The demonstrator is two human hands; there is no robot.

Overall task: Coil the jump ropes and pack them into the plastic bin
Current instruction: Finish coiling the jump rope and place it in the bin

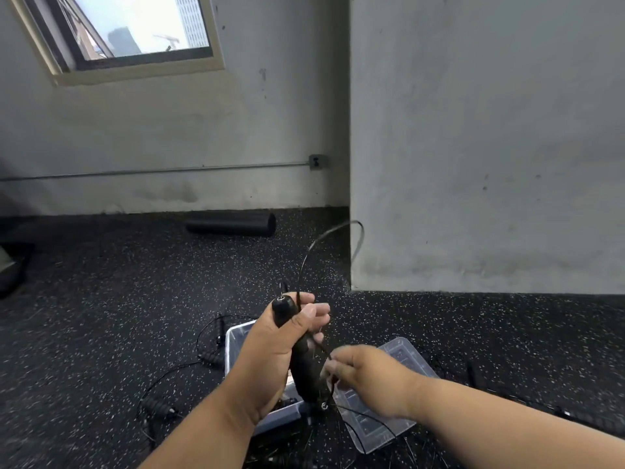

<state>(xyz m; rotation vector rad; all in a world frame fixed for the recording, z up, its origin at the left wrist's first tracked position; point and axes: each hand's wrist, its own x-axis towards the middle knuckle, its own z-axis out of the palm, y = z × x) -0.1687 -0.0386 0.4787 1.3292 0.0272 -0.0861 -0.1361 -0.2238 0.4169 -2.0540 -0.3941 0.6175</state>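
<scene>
Where the grey concrete wall (473, 130) juts out as a corner, the speckled black rubber floor (101, 316) runs back to a window (135, 28) up top left, with a metal conduit (152, 170) leading to an outlet box (317, 161) low on the far wall. Black foam roller (231, 224) lies at the wall base. On the floor in front of the person: clear plastic bin (233, 340), mostly hidden behind the arms, and its clear lid (382, 424) flat just to the right of it, partly under the right arm. Loose jump ropes (209, 346) with black handles are scattered left of the bin, thin cords trailing over the floor; more dark bits at far right, blurred. Above the bin, left hand (280, 336) has its fingers curled round a pair of black handles (304, 367) held together near upright, one cap sticking out above the thumb, the other end below the palm. Thin cord (324, 236) loops up from the top of the fist and arcs toward the wall corner. Right hand (365, 374), motion-blurred, pinches the cord just beside the lower part of the handles; fingers bent, fine grip hard to make out.
</scene>
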